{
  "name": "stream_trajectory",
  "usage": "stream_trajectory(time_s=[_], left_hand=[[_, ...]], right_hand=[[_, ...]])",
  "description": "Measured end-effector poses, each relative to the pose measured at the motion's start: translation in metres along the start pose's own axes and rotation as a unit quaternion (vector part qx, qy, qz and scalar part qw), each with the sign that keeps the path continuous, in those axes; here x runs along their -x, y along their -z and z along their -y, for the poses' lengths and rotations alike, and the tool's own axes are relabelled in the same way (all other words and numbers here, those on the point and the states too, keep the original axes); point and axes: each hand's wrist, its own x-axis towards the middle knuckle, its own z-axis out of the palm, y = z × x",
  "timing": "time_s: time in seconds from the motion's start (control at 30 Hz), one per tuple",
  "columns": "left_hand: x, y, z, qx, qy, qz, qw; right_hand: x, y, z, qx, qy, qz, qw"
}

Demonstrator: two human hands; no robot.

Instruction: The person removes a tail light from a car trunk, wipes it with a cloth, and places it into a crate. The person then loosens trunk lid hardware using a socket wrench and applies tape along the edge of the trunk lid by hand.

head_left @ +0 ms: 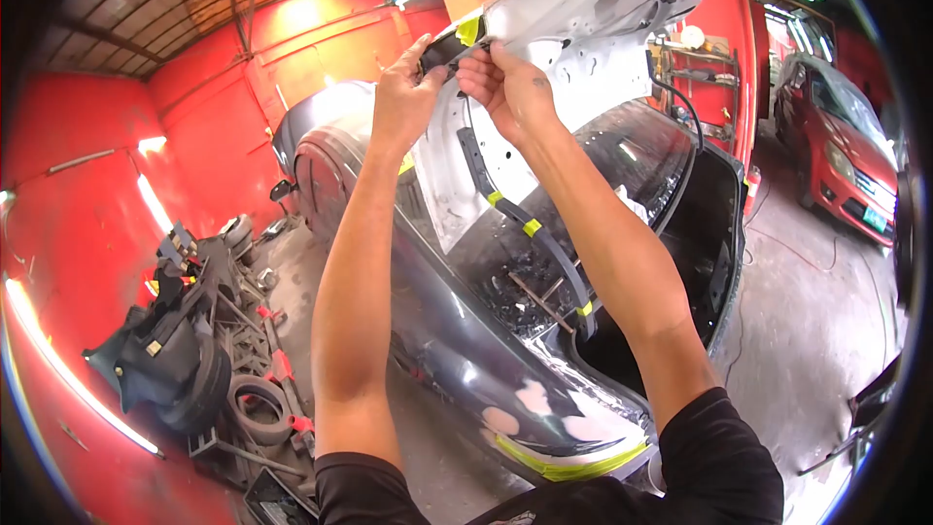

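Both my arms reach up to the raised trunk lid [593, 29] of a dark car. My left hand [406, 92] is at a small dark piece [442, 51] by the lid's edge, its thumb and fingers apart around it. A strip of yellow-green tape [469, 31] sticks beside that piece. Close to the right of it, my right hand [505, 87] has its fingers curled and pinched near the lid's edge; what they grip is too small to make out. Below, the curved hinge arm [554, 248] carries several bits of yellow tape.
The car's dark fender [428, 311] lies beneath my arms, beside the open trunk [705, 224]. Car parts and a tire [259, 406] are piled on the left. A red car [841, 146] stands at the right, near a shelf [702, 78].
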Motion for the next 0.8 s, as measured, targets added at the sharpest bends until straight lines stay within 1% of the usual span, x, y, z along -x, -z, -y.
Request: stream_trajectory(time_s=[0.07, 0.17, 0.27, 0.37, 0.47, 0.57, 0.67, 0.8], left_hand=[[-0.0004, -0.0004, 0.0006, 0.008, 0.002, 0.001, 1.000], [-0.0001, 0.0006, -0.0009, 0.011, 0.008, 0.003, 1.000], [0.0005, 0.0008, -0.0025, 0.012, 0.006, 0.003, 1.000], [0.0010, -0.0002, -0.0027, 0.029, 0.005, 0.001, 1.000], [-0.0010, 0.0007, -0.0004, 0.029, 0.006, 0.007, 1.000], [-0.0025, 0.0003, 0.0027, 0.022, 0.000, 0.010, 1.000], [-0.0025, 0.0009, 0.0032, 0.031, -0.009, 0.014, 0.999], [-0.0010, 0.0002, -0.0026, 0.038, 0.002, 0.015, 0.999]], right_hand=[[-0.0039, 0.0025, -0.0048, 0.041, 0.033, -0.005, 0.999], [0.0037, -0.0031, -0.0053, 0.036, 0.061, -0.025, 0.997], [0.0026, 0.0007, 0.0018, -0.071, -0.030, 0.009, 0.997], [-0.0051, 0.0054, -0.0040, -0.051, -0.016, 0.031, 0.998], [-0.0020, 0.0022, -0.0030, 0.000, 0.040, 0.010, 0.999], [0.0013, 0.0006, -0.0034, -0.051, 0.014, -0.003, 0.999], [0.0002, 0.0017, 0.0007, -0.081, -0.044, 0.017, 0.996], [-0.0019, 0.0053, -0.0020, -0.046, 0.015, 0.025, 0.999]])
